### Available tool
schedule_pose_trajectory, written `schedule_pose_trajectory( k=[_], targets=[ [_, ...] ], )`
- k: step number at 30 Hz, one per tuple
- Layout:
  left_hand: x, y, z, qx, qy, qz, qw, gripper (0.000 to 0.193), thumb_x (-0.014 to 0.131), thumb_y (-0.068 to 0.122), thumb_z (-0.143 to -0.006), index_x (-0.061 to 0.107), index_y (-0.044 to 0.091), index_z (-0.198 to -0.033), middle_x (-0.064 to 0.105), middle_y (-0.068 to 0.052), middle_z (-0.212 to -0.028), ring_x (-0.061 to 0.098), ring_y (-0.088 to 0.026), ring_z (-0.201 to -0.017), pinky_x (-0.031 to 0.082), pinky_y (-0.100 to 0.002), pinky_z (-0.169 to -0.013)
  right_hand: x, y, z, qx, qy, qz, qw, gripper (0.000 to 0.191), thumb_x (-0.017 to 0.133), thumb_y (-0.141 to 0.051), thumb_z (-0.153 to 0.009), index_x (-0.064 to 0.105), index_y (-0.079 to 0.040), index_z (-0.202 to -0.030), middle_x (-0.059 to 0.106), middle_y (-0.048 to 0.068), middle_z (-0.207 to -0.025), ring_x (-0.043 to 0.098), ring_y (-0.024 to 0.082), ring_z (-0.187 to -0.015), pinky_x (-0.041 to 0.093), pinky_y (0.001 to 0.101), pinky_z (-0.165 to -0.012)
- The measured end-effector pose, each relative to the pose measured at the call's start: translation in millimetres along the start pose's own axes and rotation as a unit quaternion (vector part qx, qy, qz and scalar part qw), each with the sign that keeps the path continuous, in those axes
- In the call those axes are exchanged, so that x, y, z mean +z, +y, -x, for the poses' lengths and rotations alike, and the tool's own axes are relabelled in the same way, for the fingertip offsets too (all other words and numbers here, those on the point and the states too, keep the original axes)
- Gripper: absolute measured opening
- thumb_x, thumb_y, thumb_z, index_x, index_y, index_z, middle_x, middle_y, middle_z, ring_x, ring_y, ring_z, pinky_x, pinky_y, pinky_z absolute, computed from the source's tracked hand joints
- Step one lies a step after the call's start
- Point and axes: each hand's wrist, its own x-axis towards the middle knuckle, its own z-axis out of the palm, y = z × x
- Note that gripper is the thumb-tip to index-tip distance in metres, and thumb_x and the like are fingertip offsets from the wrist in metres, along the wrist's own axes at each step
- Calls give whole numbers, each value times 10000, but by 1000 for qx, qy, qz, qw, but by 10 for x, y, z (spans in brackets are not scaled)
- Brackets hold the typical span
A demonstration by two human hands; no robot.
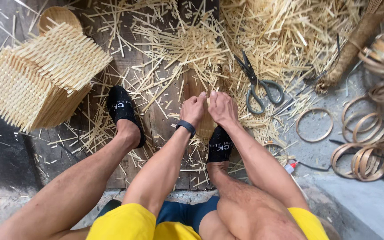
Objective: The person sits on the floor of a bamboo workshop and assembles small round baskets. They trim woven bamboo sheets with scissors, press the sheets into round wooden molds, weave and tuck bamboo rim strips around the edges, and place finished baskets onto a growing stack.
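My left hand (194,109) and my right hand (222,108) meet just beyond my right foot in its black slipper (220,144). Both hands pinch thin pale bamboo strips (207,126) that stand between them on the wooden board (161,118). A dark band sits on my left wrist. What the fingertips grip is partly hidden by the hands. Large grey scissors (258,86) lie open-handled on the strip pile, a hand's width to the right of my right hand.
A tilted stack of woven bamboo mats (41,75) fills the left. Loose bamboo strips (281,35) cover the far side. Bamboo rings (315,125) and coiled hoops (381,155) lie right. A small woven bowl (58,17) sits far left. My left foot (123,111) rests on the board.
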Motion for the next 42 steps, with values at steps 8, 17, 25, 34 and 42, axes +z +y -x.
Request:
schedule_pose_trajectory(
  k=[8,17,25,34,42],
  targets=[
    [-44,102,42,-17,-17,8,1000,558,568,585,-909,745,57,-883,749,-178,-923,691,-344,-891,515,-452,-818,-43,-14,-43,91,-90,38,991,515,314,-407,-1093,567,-90,-776,469,81,-670,430,233,-586,412,414,-572],
    [-298,-374,164,-50,-27,305,951,392,585,385,-909,767,41,-960,746,-89,-975,666,-216,-860,542,-425,-788,-262,72,83,136,-105,-166,971,598,288,-553,-1057,628,-92,-883,637,62,-795,651,212,-761,573,418,-732],
    [-194,-53,113,49,-26,48,997,643,499,633,-942,739,40,-870,730,-170,-836,683,-307,-826,516,-432,-784,12,-122,-24,52,-99,11,994,630,272,-460,-1078,540,-100,-636,501,91,-553,507,262,-532,457,438,-587],
    [-221,-105,71,43,-67,113,990,586,527,599,-968,761,62,-961,762,-161,-1006,687,-298,-955,510,-430,-854,1,-78,-45,71,-133,-47,987,623,277,-527,-1073,522,-102,-689,449,37,-578,441,220,-534,444,433,-546],
    [-575,-41,95,194,-119,-130,965,497,880,296,-755,750,104,-1195,697,-157,-1151,687,-271,-1026,568,-410,-919,-530,-259,157,42,-227,57,971,710,952,-401,-587,715,-76,-1171,757,106,-976,733,247,-899,581,433,-865]
  ],
)
